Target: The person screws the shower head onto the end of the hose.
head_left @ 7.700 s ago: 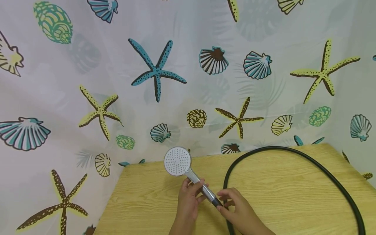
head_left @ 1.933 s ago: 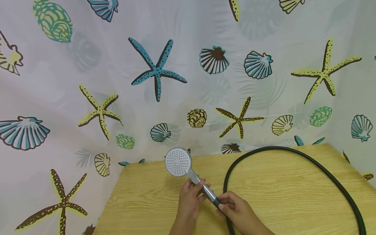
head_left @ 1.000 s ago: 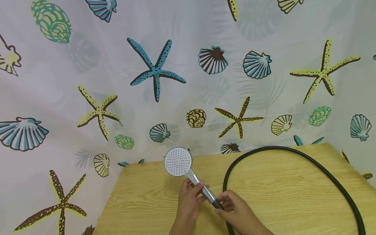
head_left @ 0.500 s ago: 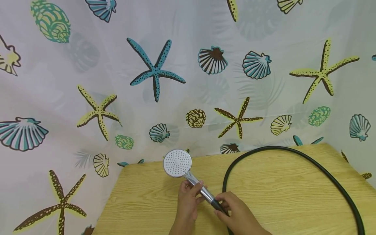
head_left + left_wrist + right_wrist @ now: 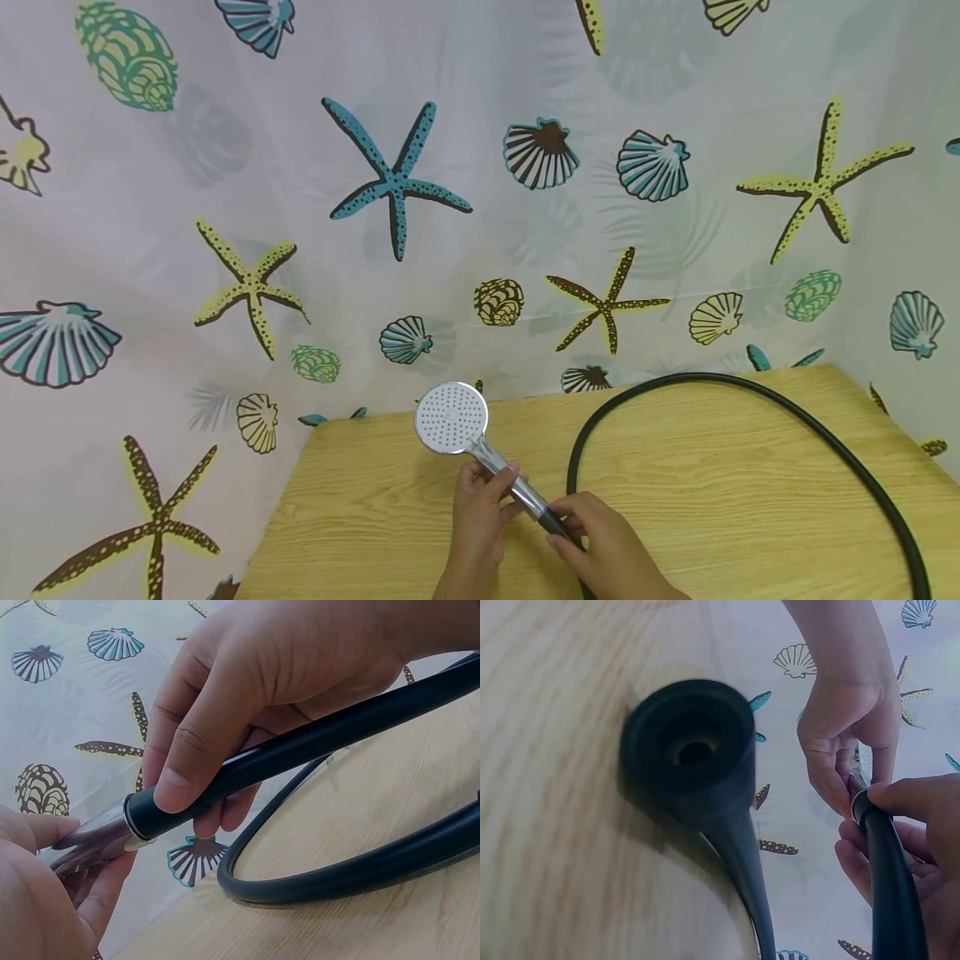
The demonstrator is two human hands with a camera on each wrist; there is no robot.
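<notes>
A handheld shower head (image 5: 452, 417), with a round white nozzle face and chrome handle, is held tilted above the table, its face up and to the left. My left hand (image 5: 476, 521) grips the chrome handle midway, thumb on top. At the handle's lower end, my right hand (image 5: 611, 546) pinches the end of a black hose (image 5: 300, 761) between thumb and fingers. In the left wrist view the hose end meets the handle's chrome rim, and the thumb lies right beside that joint. The hose's other end, a round hollow black fitting (image 5: 727, 787), shows large in the right wrist view.
The hose loops (image 5: 727, 377) over the back of the wooden table (image 5: 360, 492) and runs down its right side. Behind and at both sides hangs a pale curtain (image 5: 450, 50) printed with shells and starfish.
My right fingers, more spread at first, have closed about the hose end and shifted slightly down and left. The shower head has dipped a little. My left hand keeps its grip.
</notes>
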